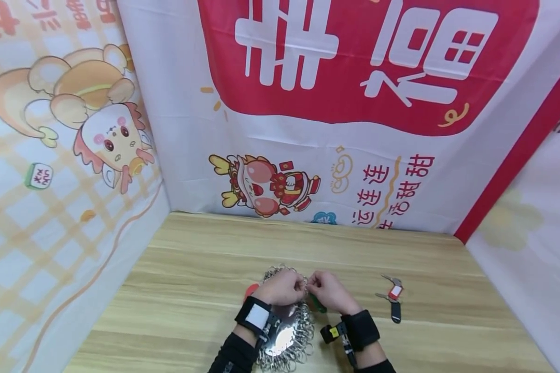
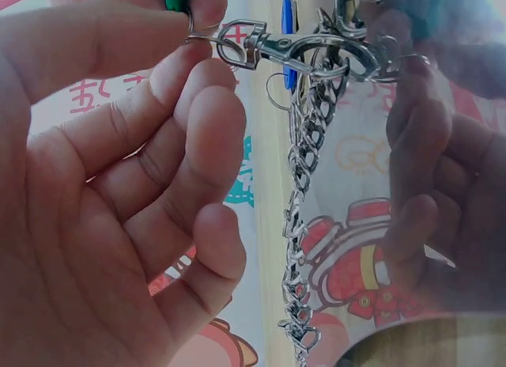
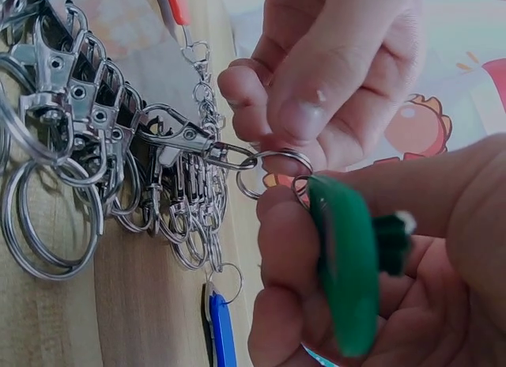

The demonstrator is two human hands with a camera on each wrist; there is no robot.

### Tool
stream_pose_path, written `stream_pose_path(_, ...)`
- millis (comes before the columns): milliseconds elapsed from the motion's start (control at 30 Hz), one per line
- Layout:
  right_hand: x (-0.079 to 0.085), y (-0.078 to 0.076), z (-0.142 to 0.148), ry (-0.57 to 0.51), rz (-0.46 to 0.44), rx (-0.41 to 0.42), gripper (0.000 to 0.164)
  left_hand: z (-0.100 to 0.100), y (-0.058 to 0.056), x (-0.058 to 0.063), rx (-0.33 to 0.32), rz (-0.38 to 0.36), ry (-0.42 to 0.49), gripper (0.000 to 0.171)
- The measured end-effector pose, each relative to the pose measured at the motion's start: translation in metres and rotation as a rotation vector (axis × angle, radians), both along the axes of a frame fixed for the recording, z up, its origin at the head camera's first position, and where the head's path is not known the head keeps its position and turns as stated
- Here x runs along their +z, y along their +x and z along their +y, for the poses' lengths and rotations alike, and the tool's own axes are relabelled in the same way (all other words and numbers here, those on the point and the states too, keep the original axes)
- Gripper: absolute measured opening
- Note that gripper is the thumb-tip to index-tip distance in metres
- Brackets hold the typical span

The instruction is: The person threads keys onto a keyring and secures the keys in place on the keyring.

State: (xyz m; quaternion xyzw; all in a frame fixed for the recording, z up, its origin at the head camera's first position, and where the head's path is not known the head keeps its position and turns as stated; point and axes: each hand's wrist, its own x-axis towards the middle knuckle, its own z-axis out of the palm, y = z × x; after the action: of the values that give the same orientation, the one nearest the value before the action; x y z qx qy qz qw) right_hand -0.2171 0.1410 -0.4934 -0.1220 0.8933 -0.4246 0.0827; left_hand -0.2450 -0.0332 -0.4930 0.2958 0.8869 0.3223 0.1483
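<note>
A shiny round plate (image 1: 282, 339) lies on the table, its rim crowded with metal swivel clasps (image 3: 180, 138) that carry split key rings (image 3: 51, 221). My left hand (image 1: 284, 287) reaches over its far edge. In the right wrist view, the left thumb and fingertips pinch a key ring (image 3: 288, 155) hooked to one clasp. Facing it, my right hand (image 1: 330, 292) holds a green key tag (image 3: 345, 264) between thumb and fingers. The tag's small ring (image 3: 301, 189) sits right at the key ring. In the left wrist view, the plate mirrors the hand.
A blue key tag (image 3: 224, 331) hangs from the rim, and a red tag (image 1: 250, 291) shows at the plate's left. Loose to the right lie a key with a red tag (image 1: 395, 291) and one with a black tag (image 1: 395, 312). Printed cloth walls (image 1: 182, 103) enclose the wooden table (image 1: 168, 290).
</note>
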Motion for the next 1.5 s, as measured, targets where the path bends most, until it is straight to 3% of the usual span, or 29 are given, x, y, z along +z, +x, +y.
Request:
stream_pose_path(133,-0.0009,-0.0003,0.0006,-0.004,-0.001,-0.012,0.007,0.0007,-0.0005,-0.0019,-0.008,0.008,-0.006,0.018)
stream_pose_path(533,0.0029,-0.0017,0.0028,0.009,0.015,0.062,0.007,0.0028,-0.0014,-0.003,0.029,0.005,-0.02,0.016)
stream_pose_path(833,0.0012,-0.0017,0.0007,-0.006,-0.014,0.014,0.007,0.0017,-0.0024,-0.0053,-0.005,-0.001,0.014,0.015)
stream_pose_path(1033,-0.0032,-0.0009,0.0009,0.0,0.01,0.013,0.007,0.0013,-0.0006,-0.0053,0.034,-0.009,0.005,0.018)
stream_pose_path(1200,-0.0038,-0.0002,0.0007,0.021,-0.008,0.027,0.007,-0.0003,0.0011,-0.0033,0.085,-0.009,-0.012,0.03)
stream_pose_path(1367,-0.0049,-0.001,0.0012,0.035,-0.007,0.047,0.008,-0.0011,-0.0009,-0.0029,0.041,0.06,-0.034,0.033)
stream_pose_path(1500,-0.0048,-0.0031,0.0017,0.034,-0.001,0.062,0.008,-0.0003,-0.002,-0.0009,0.018,0.059,-0.043,0.031)
